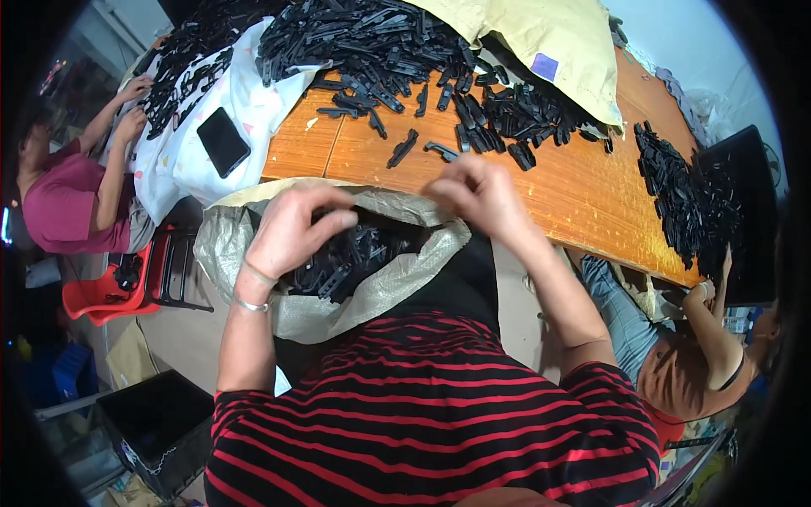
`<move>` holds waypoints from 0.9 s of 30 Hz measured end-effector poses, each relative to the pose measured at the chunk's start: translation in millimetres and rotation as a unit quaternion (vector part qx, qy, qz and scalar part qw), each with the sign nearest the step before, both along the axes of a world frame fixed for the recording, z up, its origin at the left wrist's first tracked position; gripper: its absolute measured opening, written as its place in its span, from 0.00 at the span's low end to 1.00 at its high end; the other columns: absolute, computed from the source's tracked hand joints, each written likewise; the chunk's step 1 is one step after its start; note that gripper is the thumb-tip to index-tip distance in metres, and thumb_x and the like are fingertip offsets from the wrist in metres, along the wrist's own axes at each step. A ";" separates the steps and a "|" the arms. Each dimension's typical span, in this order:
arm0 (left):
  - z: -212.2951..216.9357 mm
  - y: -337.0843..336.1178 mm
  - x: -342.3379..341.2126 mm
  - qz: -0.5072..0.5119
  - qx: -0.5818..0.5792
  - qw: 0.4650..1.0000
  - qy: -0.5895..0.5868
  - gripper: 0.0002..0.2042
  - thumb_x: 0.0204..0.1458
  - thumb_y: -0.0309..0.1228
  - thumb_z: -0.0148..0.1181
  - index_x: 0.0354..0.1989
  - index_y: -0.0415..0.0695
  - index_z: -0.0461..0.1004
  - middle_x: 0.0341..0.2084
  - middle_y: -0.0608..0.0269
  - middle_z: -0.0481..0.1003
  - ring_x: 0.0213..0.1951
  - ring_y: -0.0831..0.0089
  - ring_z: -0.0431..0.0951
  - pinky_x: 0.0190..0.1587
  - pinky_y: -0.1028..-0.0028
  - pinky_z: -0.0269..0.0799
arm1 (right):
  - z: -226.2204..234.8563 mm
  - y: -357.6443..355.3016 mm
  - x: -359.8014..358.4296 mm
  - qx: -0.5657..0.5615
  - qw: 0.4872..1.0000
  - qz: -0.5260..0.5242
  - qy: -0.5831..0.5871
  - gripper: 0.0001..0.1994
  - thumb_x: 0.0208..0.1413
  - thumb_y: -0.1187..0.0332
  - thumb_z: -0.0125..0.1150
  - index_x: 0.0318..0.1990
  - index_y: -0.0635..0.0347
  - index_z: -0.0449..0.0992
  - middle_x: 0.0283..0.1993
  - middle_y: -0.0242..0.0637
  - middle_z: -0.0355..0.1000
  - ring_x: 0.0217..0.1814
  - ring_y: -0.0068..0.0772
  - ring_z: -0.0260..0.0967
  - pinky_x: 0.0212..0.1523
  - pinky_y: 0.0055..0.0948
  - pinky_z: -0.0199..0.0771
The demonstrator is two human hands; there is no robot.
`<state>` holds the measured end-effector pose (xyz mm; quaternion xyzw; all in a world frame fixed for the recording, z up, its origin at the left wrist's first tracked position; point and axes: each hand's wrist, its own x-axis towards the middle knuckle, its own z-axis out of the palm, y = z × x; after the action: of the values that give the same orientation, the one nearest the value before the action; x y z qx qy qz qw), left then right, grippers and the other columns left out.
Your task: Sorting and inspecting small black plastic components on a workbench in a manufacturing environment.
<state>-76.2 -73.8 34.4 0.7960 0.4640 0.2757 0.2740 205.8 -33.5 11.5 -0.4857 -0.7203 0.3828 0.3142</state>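
A grey-beige woven sack (pixel 397 283) lies open on my lap against the table edge. Inside it is a heap of black plastic parts (pixel 338 266). My left hand (pixel 296 228) hovers over the left side of the sack's mouth, thumb and fingers apart, nothing visible between them. My right hand (pixel 481 194) is above the sack's far right rim, fingers curled toward the thumb; its fingertips are slightly blurred, and I cannot make out anything in them. Just beyond it, a long black plastic part (pixel 441 152) rests on the table.
Large piles of black parts (pixel 355 42) cover the far wooden table (pixel 363 152). A phone (pixel 224 142) lies on a white plastic sheet at left. A yellow sack (pixel 557 42) is at the back. Co-workers sit left and right; a red stool (pixel 106 291) and black crate (pixel 156 422) stand left.
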 end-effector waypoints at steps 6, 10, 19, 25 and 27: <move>-28.4 63.0 67.8 0.116 0.122 0.985 0.037 0.09 0.48 0.29 0.63 0.36 0.37 0.76 0.32 0.52 0.76 0.35 0.57 0.77 0.38 0.67 0.72 | -12.4 34.5 9.6 0.227 0.945 -0.067 -0.224 0.08 0.48 0.69 0.66 0.33 0.63 0.76 0.33 0.43 0.71 0.32 0.45 0.73 0.34 0.38 0.72; -44.5 82.2 91.2 0.136 0.150 0.971 0.124 0.08 0.46 0.26 0.63 0.35 0.40 0.75 0.32 0.54 0.73 0.37 0.56 0.75 0.39 0.63 0.72 | -18.7 49.1 17.4 0.243 0.934 -0.095 -0.243 0.05 0.48 0.72 0.64 0.34 0.59 0.77 0.33 0.41 0.71 0.34 0.47 0.72 0.34 0.39 0.72; -61.9 103.0 131.9 -0.009 0.271 0.951 0.148 0.02 0.45 0.24 0.54 0.27 0.41 0.73 0.30 0.57 0.69 0.39 0.61 0.72 0.38 0.67 0.73 | -17.9 80.8 19.2 0.192 0.925 -0.060 -0.323 0.08 0.46 0.68 0.65 0.31 0.62 0.77 0.35 0.47 0.74 0.36 0.51 0.74 0.36 0.41 0.74; -59.1 94.2 122.9 0.000 0.210 0.971 0.110 0.06 0.41 0.26 0.64 0.27 0.42 0.72 0.28 0.58 0.72 0.37 0.58 0.74 0.38 0.63 0.73 | -18.8 75.2 14.7 0.200 0.908 -0.057 -0.363 0.13 0.43 0.68 0.69 0.34 0.64 0.75 0.35 0.49 0.75 0.38 0.52 0.73 0.38 0.44 0.73; -56.4 91.4 118.4 0.018 0.137 0.989 0.053 0.09 0.42 0.26 0.66 0.27 0.42 0.71 0.25 0.57 0.73 0.33 0.57 0.74 0.35 0.62 0.70 | -18.9 76.7 15.6 0.195 0.902 -0.057 -0.381 0.12 0.43 0.69 0.69 0.34 0.63 0.75 0.35 0.48 0.75 0.38 0.52 0.73 0.38 0.44 0.73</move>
<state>42.2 17.6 -21.9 0.8310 0.4503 0.2987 0.1323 221.4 43.3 -7.4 -0.5638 -0.8162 0.0019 0.1258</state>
